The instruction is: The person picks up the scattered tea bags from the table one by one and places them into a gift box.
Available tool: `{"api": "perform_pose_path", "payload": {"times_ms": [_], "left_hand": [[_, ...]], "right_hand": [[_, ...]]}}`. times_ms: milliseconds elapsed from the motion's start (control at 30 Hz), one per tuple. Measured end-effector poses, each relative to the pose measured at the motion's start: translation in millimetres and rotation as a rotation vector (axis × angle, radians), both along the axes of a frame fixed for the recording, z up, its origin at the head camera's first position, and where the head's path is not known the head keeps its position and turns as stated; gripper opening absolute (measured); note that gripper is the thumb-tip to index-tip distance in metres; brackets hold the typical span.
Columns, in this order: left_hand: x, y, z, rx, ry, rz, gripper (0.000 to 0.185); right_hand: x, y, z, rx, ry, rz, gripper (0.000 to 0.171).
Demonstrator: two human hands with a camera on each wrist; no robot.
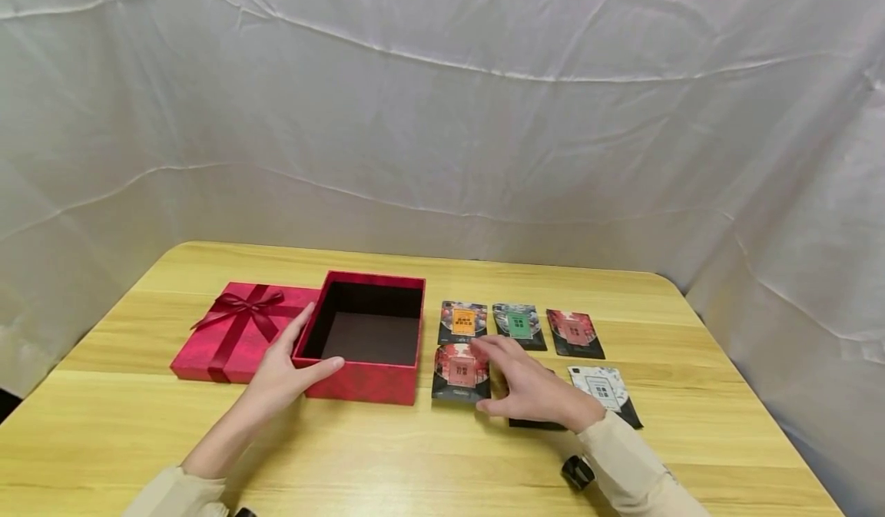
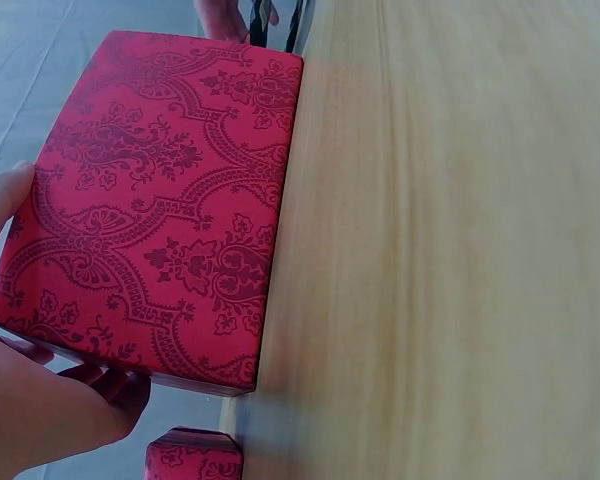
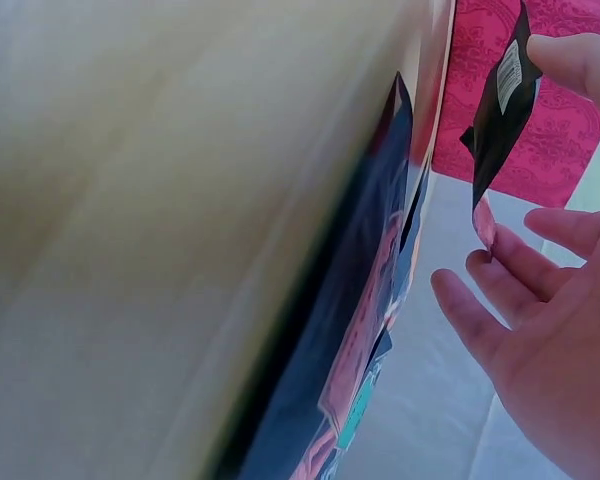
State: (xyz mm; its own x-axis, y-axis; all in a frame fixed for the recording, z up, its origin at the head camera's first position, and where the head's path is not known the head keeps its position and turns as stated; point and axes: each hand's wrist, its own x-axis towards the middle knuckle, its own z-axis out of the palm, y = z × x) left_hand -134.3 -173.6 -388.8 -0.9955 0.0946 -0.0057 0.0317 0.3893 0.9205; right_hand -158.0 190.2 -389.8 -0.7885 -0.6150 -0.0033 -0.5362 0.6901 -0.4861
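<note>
My left hand (image 1: 280, 367) holds the near left corner of an open red gift box (image 1: 359, 382), its thumb on the front wall and its fingers along the left side. The box has a dark inside with nothing in it. In the left wrist view its patterned wall (image 2: 160, 210) stands between thumb and fingers. To the right, my right hand (image 1: 535, 394) pinches a red-and-black sachet (image 1: 462, 375) by its right side. The right wrist view has this sachet (image 3: 502, 115) edge-on between thumb and fingertips, tilted up from the table.
A red lid (image 1: 242, 333) with a ribbon bow lies left of the box. Behind and right of my right hand lie sachets: orange-labelled (image 1: 463, 322), green-labelled (image 1: 518, 323), red (image 1: 575, 333) and white (image 1: 603, 390). A dark sachet (image 1: 535, 425) is partly hidden under the hand.
</note>
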Motion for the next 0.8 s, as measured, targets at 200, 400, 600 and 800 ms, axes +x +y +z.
{"api": "perform_pose_path", "payload": {"times_ms": [200,400,600,800], "left_hand": [[0.2,-0.1,0.7,0.000,0.005,-0.004,0.094],[0.2,0.5,0.1,0.000,-0.002,0.000,0.094],[0.7,0.5,-0.1,0.005,-0.004,-0.002,0.094],[1.6,0.5,-0.1,0.006,-0.008,-0.005,0.095]], "right_hand": [[-0.3,2.6,1.4,-0.017,-0.003,-0.019,0.086],[-0.4,7.7,4.2,-0.021,0.014,-0.025,0.085],[-1.2,11.8,11.9,-0.028,0.010,-0.042,0.084],[-2.1,12.4,20.9,-0.032,0.028,-0.037,0.083]]}}
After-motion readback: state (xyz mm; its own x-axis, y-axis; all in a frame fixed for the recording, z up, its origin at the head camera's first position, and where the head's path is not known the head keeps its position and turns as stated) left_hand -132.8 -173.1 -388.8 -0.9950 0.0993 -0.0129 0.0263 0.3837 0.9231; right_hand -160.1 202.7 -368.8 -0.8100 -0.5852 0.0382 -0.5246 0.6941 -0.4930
